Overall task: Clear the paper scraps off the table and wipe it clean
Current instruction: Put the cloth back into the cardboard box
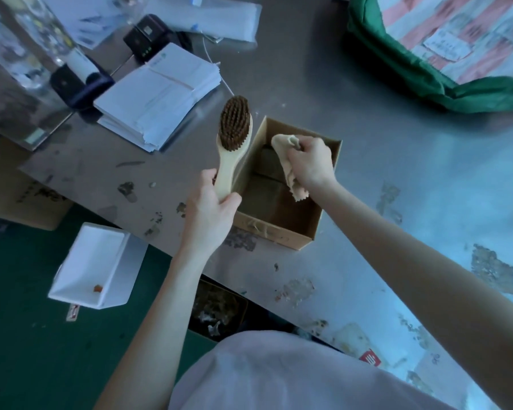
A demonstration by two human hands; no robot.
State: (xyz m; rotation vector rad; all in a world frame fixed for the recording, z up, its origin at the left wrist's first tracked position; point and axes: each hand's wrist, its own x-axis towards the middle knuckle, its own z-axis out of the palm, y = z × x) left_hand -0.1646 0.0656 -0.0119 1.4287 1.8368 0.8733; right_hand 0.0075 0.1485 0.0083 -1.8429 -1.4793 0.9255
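Observation:
My left hand (212, 208) grips the handle of a wooden brush (234, 134), bristles up, just left of an open cardboard box (274, 233) on the metal table (382, 149). Over the box, my right hand (310, 164) is closed on a crumpled beige cloth (283, 145) that hangs down into it. The tabletop is stained, with flaky residue and small scraps (295, 290) near the front edge.
A stack of white papers (160, 93) and black devices (80, 84) lie at the back left. A green-edged bag (427, 69) sits at the back right. On the green floor to the left stands a white bin (98, 267); a box of scraps (219, 309) sits under the table edge.

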